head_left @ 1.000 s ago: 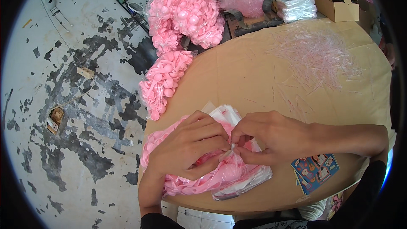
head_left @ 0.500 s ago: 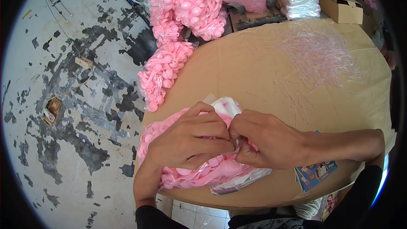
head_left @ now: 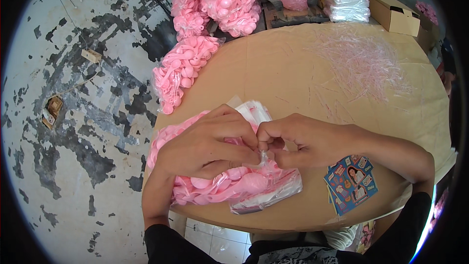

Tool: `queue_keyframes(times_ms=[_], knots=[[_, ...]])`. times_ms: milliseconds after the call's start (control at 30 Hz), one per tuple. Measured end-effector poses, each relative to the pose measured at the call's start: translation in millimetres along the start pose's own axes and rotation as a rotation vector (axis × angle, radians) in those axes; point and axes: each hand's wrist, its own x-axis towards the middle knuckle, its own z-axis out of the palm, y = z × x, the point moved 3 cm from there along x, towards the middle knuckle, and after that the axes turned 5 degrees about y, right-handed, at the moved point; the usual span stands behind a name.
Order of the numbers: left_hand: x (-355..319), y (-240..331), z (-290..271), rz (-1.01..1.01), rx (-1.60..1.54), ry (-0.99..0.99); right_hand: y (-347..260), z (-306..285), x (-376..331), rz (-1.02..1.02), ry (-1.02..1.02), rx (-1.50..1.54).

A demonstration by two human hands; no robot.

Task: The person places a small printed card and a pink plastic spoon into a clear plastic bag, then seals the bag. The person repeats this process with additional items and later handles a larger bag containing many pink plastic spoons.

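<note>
My left hand (head_left: 210, 142) and my right hand (head_left: 305, 142) meet over the near part of the table, each pinching a piece of clear plastic film (head_left: 264, 158), which looks like the mouth of a bag. What else the fingers cover is hidden. Beneath them lies a heap of pink plastic spoons (head_left: 220, 190), partly under my left palm. A stack of flat clear plastic bags (head_left: 276, 194) rests against the heap's near right side. More clear bags (head_left: 254, 112) show just beyond my fingers. Blue printed cards (head_left: 352, 184) lie fanned beside my right forearm.
Thin clear-pink strips (head_left: 364, 63) are scattered over the table's far right. Bags of pink spoons (head_left: 185, 68) line the far left edge. Behind stand wrapped clear packs (head_left: 347, 7) and a cardboard box (head_left: 398, 14). Brown paper (head_left: 278, 73) covers the table; its left edge borders the floor.
The whole view has shifted slightly. My hands remain together at the plastic, with my right fingers repositioned on it. The blue cards are now more fully uncovered beside my right arm.
</note>
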Motion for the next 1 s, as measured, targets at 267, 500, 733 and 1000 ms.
queue_keyframes(times_ms=[267,500,733,1000], knots=[[1,0,1,-0.014,0.011,-0.005,-14,2,-9,-0.009,0.130,-0.104],[0,1,2,-0.010,0.035,0.012,-23,13,-12,-0.138,0.290,-0.356],[-3,1,2,0.004,0.057,0.026,-14,22,-7,-0.099,0.340,-0.322],[-3,2,1,0.024,0.040,0.030,-16,1,1,0.017,0.106,-0.161]])
